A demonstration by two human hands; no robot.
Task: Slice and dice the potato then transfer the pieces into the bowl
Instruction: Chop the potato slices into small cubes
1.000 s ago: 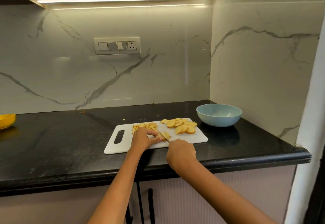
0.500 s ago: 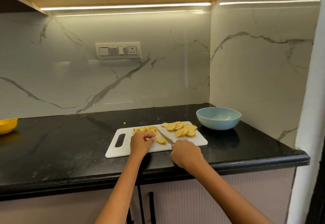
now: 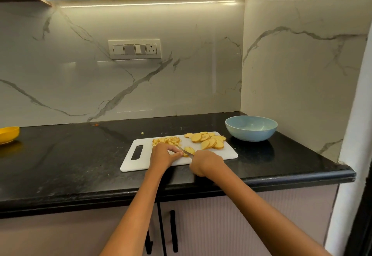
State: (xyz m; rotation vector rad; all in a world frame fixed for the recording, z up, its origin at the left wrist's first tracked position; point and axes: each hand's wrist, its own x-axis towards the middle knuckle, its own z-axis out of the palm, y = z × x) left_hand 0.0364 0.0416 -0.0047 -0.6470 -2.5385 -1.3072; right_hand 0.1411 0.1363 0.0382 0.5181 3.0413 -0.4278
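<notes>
One potato slice (image 3: 189, 150) under the blade, flat oval, pale yellow with a brown skin rim, near the front middle of the white cutting board (image 3: 141, 163). Left hand (image 3: 162, 155) has its grip curled down on the slice's left end. Right hand (image 3: 207, 162) has its grip clamped on the knife (image 3: 184, 150); handle hidden in the fist, thin blade angled up-left across the slice. Diced pile (image 3: 166, 140), small irregular cubes, just behind the left hand. Stack of uncut slices (image 3: 209, 140), overlapping rounds, at the board's back right. Board is a smooth plastic rectangle with rounded corners and a slot handle at the left end, front edge near the counter (image 3: 70, 165) lip. Counter is glossy black stone. Blue bowl (image 3: 251, 128), round and matte, sits right of the board, apart from it. Open stone left of the board out to a yellow dish (image 3: 8, 134) at the far left edge.
</notes>
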